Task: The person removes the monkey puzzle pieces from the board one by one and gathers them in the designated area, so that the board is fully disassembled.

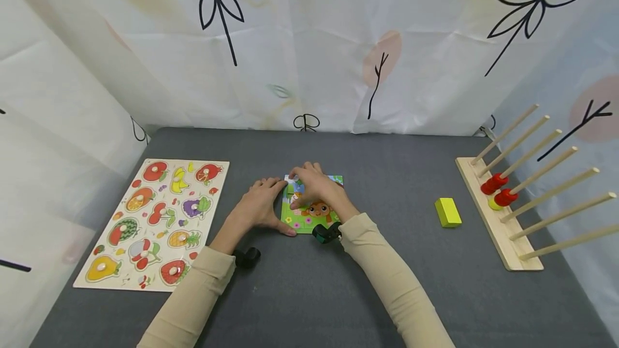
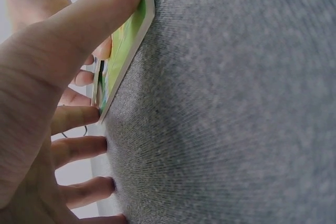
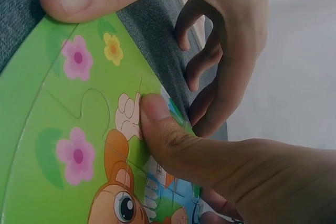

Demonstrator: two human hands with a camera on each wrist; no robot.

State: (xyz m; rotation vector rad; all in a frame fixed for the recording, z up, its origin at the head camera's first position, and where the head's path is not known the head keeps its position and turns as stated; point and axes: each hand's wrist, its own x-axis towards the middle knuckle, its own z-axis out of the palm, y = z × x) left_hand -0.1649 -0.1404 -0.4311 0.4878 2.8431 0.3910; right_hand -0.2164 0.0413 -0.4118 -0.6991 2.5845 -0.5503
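Midway between the left and right edges of the surface [image 1: 300, 294], well in from the far edge: flat picture puzzle [image 1: 317, 212] with a printed monkey [image 3: 118, 208] on green ground. On the side toward the left edge, left grip [image 1: 258, 204], open, fingers spread, thumb at the puzzle's near-left corner, forefinger at its far-left corner, other fingertips down on the surface. Over the puzzle from the side of the right edge, right grip [image 1: 315, 187], thumb pressed onto the picture just beside the monkey's paw, other fingers toward the far-left part and partly hidden. Pinching a piece or merely pressing: cannot tell.

Along the left edge, cream fruit board [image 1: 147, 232], flat, well apart from the puzzle. Along the right edge, wooden peg rack [image 1: 505, 240], with red beads [image 1: 505, 197] and a yellow bead [image 1: 493, 204] low on the pegs. Between puzzle and rack, closer to the rack, yellow block [image 1: 447, 212]. Beyond the far edge, white cloth [image 1: 314, 9] with black plant drawings. On both forearms, beige sleeves [image 1: 396, 283].
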